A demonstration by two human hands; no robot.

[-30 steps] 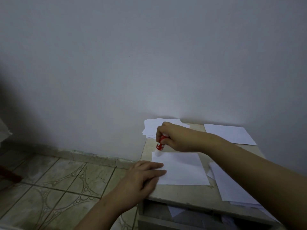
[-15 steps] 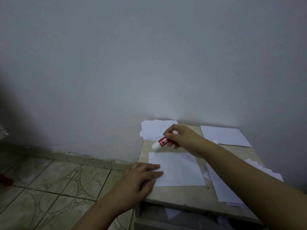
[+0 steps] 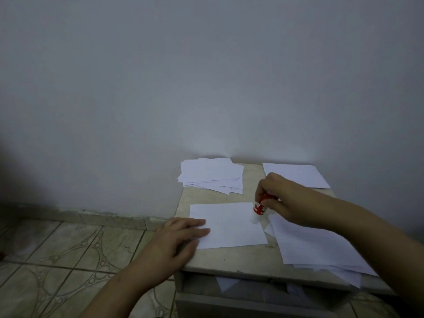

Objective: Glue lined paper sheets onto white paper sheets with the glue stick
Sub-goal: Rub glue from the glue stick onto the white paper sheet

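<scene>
Paper sheet lies flat at the centre of the small table top, its near edge close to the table's front lip. Judged light, thin and limp: it will slide or buckle under a dragged glue tip unless pinned. Left hand rests at the sheet's 8 o'clock corner, fingers straight and pressing flat, holding nothing. Glue stick stands tilted at the sheet's 2 o'clock corner, white tip down at the edge; actual contact cannot be confirmed. Right hand has fingers and thumb curled round the red barrel, which is rigid and small, best held low for control.

Loose pile sits at 11 o'clock against the wall, overhanging the table's left edge. Single sheet lies at 1 o'clock. Overlapping sheets at 4 o'clock run past the front lip and could be brushed off by the right forearm. Whether any sheet is lined cannot be told. Bare surface remains only around the centre sheet; strokes toward 9 o'clock end at the table's left edge over tiled floor.
</scene>
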